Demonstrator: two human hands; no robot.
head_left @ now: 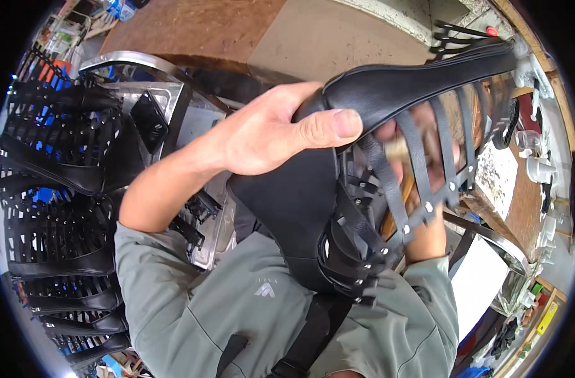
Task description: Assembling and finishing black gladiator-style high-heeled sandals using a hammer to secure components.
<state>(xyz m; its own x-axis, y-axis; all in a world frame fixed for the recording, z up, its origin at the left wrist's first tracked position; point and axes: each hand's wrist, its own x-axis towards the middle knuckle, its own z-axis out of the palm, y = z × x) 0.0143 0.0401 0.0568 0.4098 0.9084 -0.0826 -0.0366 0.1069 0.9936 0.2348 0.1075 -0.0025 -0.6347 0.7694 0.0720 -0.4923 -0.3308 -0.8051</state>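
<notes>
A black leather strappy sandal (pixel 388 91) is held up in front of my chest, tilted, its smooth edge towards the upper right. Its row of narrow straps with silver rivets hangs along the lower right side. My left hand (pixel 268 132) grips it at the upper left, thumb pressed over the black leather. My right hand (pixel 423 120) is behind the straps, blurred and partly hidden. Its fingers look curled around something tan that I cannot make out. A smooth black panel (pixel 294 195) of the sandal hangs below my left hand.
Several similar black strappy sandals (pixel 61 252) are piled at my left. Near them lies a dark flat rectangular object (pixel 150 120) beside a metal-framed surface. A brown worktop (pixel 193 28) stretches across the far side. White paper (pixel 479 283) and clear cups (pixel 539 169) are at the right.
</notes>
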